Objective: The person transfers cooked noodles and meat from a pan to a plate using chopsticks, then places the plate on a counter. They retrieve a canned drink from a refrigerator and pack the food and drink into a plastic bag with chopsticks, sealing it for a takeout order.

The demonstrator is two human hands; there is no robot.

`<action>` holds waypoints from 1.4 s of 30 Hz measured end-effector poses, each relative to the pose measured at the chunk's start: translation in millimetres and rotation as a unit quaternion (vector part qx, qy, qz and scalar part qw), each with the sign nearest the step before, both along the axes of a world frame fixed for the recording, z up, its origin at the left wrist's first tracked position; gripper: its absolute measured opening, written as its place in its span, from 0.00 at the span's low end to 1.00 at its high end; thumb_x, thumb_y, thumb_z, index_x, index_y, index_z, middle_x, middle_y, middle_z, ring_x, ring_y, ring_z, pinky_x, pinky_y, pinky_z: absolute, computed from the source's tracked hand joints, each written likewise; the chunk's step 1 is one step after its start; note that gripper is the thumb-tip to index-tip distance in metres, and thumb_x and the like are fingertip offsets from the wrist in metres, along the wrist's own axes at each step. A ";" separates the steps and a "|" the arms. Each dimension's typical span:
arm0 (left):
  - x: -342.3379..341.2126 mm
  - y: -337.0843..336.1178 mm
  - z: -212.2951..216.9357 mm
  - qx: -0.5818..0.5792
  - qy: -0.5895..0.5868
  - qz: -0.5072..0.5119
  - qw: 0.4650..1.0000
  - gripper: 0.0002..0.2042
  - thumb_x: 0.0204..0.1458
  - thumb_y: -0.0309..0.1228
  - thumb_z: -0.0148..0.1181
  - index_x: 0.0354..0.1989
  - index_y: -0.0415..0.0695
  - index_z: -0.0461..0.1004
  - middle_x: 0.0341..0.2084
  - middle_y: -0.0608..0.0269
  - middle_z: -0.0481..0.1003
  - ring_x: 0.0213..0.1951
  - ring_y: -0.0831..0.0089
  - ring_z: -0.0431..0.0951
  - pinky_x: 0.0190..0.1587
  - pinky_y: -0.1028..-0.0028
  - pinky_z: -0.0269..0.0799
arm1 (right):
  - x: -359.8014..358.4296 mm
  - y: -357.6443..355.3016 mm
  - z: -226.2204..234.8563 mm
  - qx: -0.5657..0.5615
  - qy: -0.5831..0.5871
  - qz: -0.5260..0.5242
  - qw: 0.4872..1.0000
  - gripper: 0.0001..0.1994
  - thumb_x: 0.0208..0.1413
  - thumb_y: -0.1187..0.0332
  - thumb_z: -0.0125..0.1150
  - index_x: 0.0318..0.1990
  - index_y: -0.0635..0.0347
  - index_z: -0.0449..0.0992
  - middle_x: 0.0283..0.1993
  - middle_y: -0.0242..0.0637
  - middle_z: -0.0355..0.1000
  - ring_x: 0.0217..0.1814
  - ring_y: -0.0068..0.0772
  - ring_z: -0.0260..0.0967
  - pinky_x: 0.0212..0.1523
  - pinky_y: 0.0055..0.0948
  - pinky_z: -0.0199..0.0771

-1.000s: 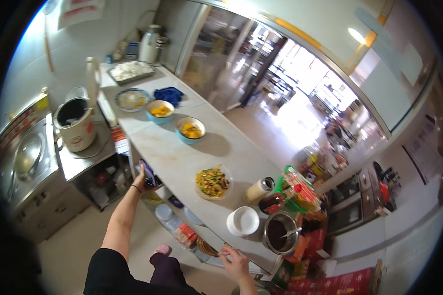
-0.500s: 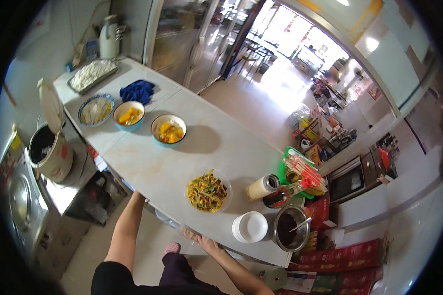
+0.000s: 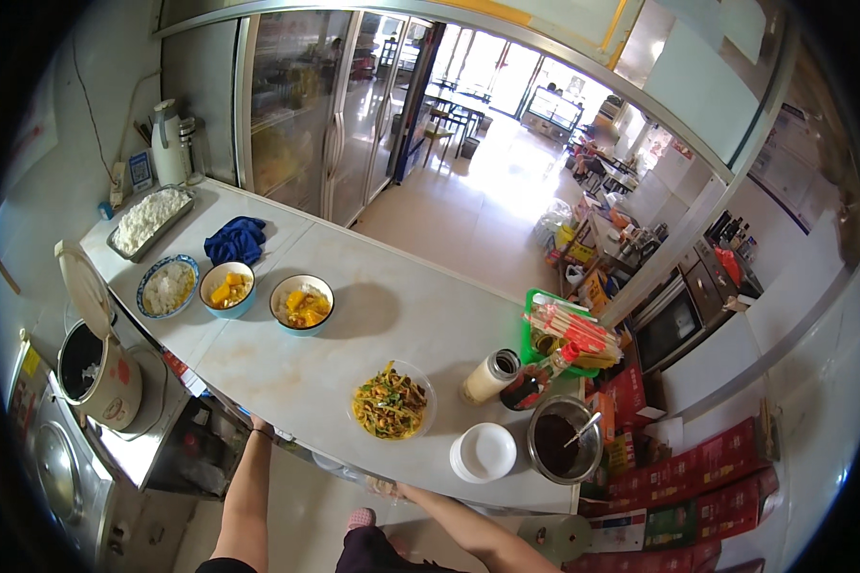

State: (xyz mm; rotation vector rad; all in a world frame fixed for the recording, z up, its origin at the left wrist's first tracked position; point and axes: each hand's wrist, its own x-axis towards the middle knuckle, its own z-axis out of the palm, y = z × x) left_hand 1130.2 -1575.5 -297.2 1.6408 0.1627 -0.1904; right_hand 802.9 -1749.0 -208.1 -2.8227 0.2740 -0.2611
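Since the earlier frame the view has swung so the long pale counter (image 3: 392,315) lies more level, and both forearms now run up under its near edge. Left hand (image 3: 256,423) and right hand (image 3: 384,489) sit at that edge, fingers hidden, so I cannot tell whether either grips anything. Nearest them, on the counter's near side, stands the clear bowl of noodles (image 3: 392,403): probably light, thin-walled and slippery, best taken by the rim. Whatever lies on the shelf beneath is cut off.

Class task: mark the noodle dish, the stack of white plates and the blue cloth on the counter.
noodle dish (image 3: 390,404), head view, middle of the noodles.
stack of white plates (image 3: 484,452), head view, top plate's centre.
blue cloth (image 3: 236,240), head view, middle fold.
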 end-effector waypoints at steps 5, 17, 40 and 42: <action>-50.7 63.6 0.1 0.114 0.013 0.150 0.982 0.29 0.46 0.33 0.58 0.56 0.34 0.56 0.46 0.43 0.61 0.47 0.54 0.64 0.50 0.64 0.61 | -2.7 -6.7 -8.7 -0.023 0.020 0.023 0.999 0.07 0.46 0.70 0.52 0.31 0.63 0.71 0.33 0.50 0.70 0.34 0.51 0.68 0.36 0.45 0.67; -209.5 4.3 273.7 0.101 -0.407 -0.065 0.905 0.26 0.47 0.23 0.52 0.57 0.37 0.55 0.51 0.51 0.56 0.50 0.63 0.60 0.48 0.70 0.61 | -4.5 -29.2 -18.9 -0.081 0.058 0.027 0.995 0.07 0.45 0.70 0.52 0.31 0.63 0.70 0.33 0.50 0.69 0.34 0.51 0.68 0.36 0.45 0.67; -298.5 51.6 217.1 0.168 -0.142 -0.155 0.963 0.29 0.43 0.35 0.60 0.54 0.37 0.59 0.44 0.51 0.62 0.46 0.63 0.65 0.39 0.70 0.72 | -19.2 -33.2 -53.7 -0.129 0.049 0.081 0.987 0.06 0.44 0.71 0.53 0.31 0.63 0.69 0.32 0.50 0.68 0.33 0.50 0.67 0.36 0.44 0.68; -301.1 57.4 217.8 0.168 -0.147 -0.152 0.963 0.29 0.44 0.35 0.60 0.54 0.37 0.59 0.45 0.50 0.62 0.46 0.62 0.65 0.39 0.70 0.72 | -18.2 -33.2 -57.1 -0.136 0.048 0.092 0.985 0.06 0.44 0.71 0.53 0.31 0.63 0.69 0.32 0.50 0.68 0.33 0.50 0.67 0.36 0.44 0.68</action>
